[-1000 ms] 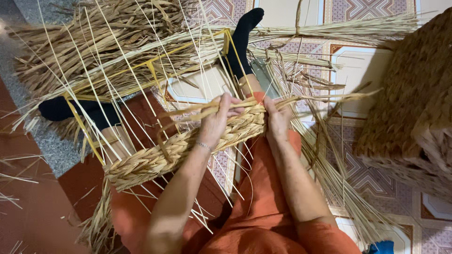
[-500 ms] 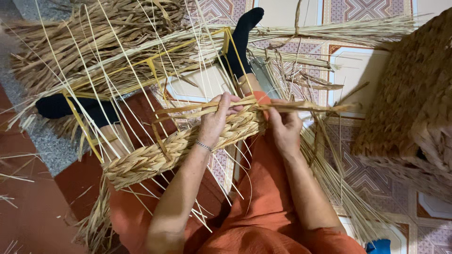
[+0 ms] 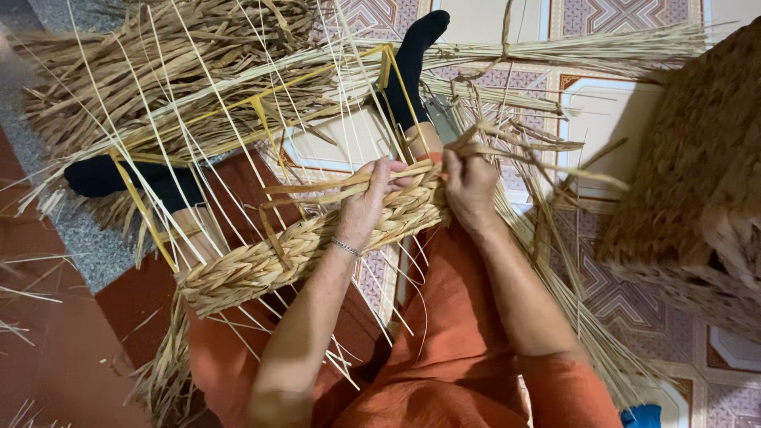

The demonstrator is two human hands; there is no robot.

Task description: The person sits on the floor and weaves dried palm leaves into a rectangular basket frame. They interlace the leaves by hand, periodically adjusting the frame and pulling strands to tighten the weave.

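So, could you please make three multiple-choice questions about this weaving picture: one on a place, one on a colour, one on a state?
1. Where does the finished woven basket stand?
A. at the right edge
B. on the lap
C. behind the left foot

2. What colour are the socks?
A. white
B. black
C. red

3. What are the two hands doing?
A. resting open on the floor
B. holding scissors
C. gripping the straw braid

Answers:
1 A, the basket fills the right side of the view.
2 B, both feet wear black.
3 C, the left hand and the right hand close on the braid's end and its loose strands.
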